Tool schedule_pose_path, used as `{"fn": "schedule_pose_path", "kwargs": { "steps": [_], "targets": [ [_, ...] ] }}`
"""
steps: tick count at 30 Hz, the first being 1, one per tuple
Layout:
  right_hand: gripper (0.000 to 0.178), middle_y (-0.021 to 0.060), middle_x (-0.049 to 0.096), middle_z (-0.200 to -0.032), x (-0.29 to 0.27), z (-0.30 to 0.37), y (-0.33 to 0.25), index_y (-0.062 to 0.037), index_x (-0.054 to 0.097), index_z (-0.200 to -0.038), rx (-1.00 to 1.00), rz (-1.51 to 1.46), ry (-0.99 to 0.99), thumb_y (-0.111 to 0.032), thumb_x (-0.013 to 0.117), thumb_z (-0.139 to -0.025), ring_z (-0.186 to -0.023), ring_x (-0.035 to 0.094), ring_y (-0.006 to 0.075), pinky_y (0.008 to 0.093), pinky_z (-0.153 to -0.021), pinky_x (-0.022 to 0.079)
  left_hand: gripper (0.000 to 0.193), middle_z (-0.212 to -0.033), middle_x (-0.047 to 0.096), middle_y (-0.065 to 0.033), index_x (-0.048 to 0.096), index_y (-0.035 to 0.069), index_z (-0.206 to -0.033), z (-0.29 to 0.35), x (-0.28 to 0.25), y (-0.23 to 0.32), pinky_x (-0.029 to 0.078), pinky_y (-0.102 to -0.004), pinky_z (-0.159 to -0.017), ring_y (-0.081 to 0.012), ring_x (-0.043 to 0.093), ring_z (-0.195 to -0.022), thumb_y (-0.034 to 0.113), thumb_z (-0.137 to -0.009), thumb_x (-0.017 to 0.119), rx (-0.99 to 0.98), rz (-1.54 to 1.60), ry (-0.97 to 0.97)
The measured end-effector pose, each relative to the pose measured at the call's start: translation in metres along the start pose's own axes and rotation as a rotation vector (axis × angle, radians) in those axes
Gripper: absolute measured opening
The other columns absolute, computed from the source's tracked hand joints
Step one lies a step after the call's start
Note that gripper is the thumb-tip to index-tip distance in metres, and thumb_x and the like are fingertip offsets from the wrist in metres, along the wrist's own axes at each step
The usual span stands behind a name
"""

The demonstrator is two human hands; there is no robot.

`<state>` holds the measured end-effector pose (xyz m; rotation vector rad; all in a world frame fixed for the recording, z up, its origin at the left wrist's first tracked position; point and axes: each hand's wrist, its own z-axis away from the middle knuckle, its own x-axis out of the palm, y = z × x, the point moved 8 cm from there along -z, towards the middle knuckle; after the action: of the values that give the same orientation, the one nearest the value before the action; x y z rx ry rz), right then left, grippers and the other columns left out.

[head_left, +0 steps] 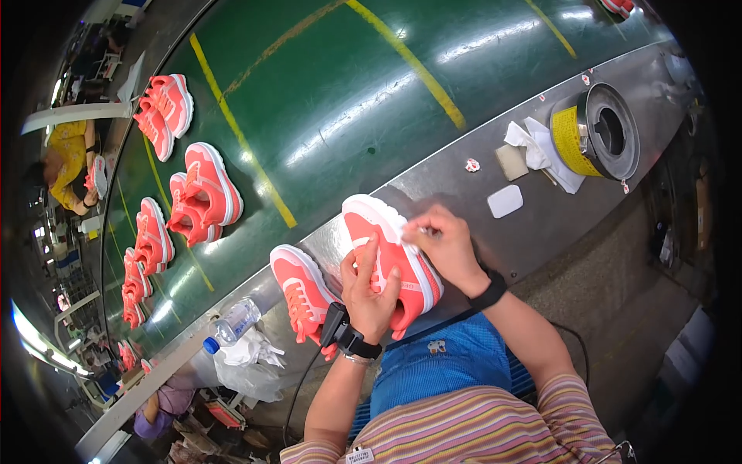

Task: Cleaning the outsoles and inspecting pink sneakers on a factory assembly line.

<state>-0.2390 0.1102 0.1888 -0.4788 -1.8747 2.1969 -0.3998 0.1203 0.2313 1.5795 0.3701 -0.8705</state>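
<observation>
A coral-pink sneaker (360,224) with a white sole lies at the metal edge of the bench in front of me, its toe pointing away. My left hand (369,298) grips its upper around the laces. At the sole's right side, my right hand (444,243) is closed in a pinch against the white rim. A small white bit shows at those fingertips, too little to name. Just left of my left hand rests a matching sneaker (297,282), toe pointing away too.
A green conveyor belt (325,69) with yellow lines carries several pairs of coral sneakers (209,189) on the left. To the right are a round metal container (614,131), white paper (553,155), a beige block (512,164) and a white pad (505,201). A plastic bottle (234,321) stands left.
</observation>
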Motion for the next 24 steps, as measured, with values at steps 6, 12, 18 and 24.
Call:
{"fn": "schedule_pose_path", "kwargs": {
  "steps": [6,12,18,24],
  "targets": [
    [0.010,0.0016,0.054,-0.070,0.003,0.021,0.018,-0.0068,0.069,-0.079,0.151,-0.032,-0.041,-0.009,0.073,-0.069,-0.063,0.048,0.0095,0.0235,-0.058,0.038,0.062,-0.109,0.049,-0.0134,0.046,0.017,-0.132,0.001,-0.003,-0.005,0.046,-0.0336,-0.076,-0.0244,0.052,-0.093,0.010,-0.074,0.066,-0.017,0.008,-0.012],
    [0.012,0.0051,0.050,-0.069,0.004,-0.013,-0.009,-0.0061,0.070,-0.078,-0.009,-0.024,-0.004,-0.012,0.074,-0.068,-0.063,0.048,0.0134,0.0269,-0.059,0.040,0.060,-0.112,0.049,-0.0150,0.046,0.017,-0.132,0.003,-0.001,-0.004,0.044,-0.0344,-0.082,-0.0261,0.051,-0.099,0.011,-0.076,0.066,-0.070,0.041,-0.016],
    [0.012,0.0047,0.061,-0.084,-0.021,0.007,0.008,0.0007,0.064,-0.089,0.160,-0.513,-0.050,0.005,0.059,-0.078,-0.086,0.058,0.0107,0.0244,-0.073,0.048,0.059,-0.113,0.049,-0.0159,0.045,0.017,-0.132,0.006,-0.004,-0.011,0.041,-0.0360,-0.088,-0.0281,0.051,-0.102,0.012,-0.077,0.065,-0.063,0.113,-0.011],
    [0.016,0.0114,0.061,-0.096,-0.003,0.020,-0.017,-0.0022,0.065,-0.091,-0.128,-0.032,-0.141,-0.001,0.064,-0.075,-0.089,0.060,0.0185,0.0254,-0.077,0.047,0.060,-0.114,0.048,-0.0160,0.044,0.016,-0.132,0.006,-0.004,-0.009,0.042,-0.0358,-0.087,-0.0282,0.051,-0.103,0.012,-0.076,0.066,-0.068,0.105,-0.023]
  ]
}}
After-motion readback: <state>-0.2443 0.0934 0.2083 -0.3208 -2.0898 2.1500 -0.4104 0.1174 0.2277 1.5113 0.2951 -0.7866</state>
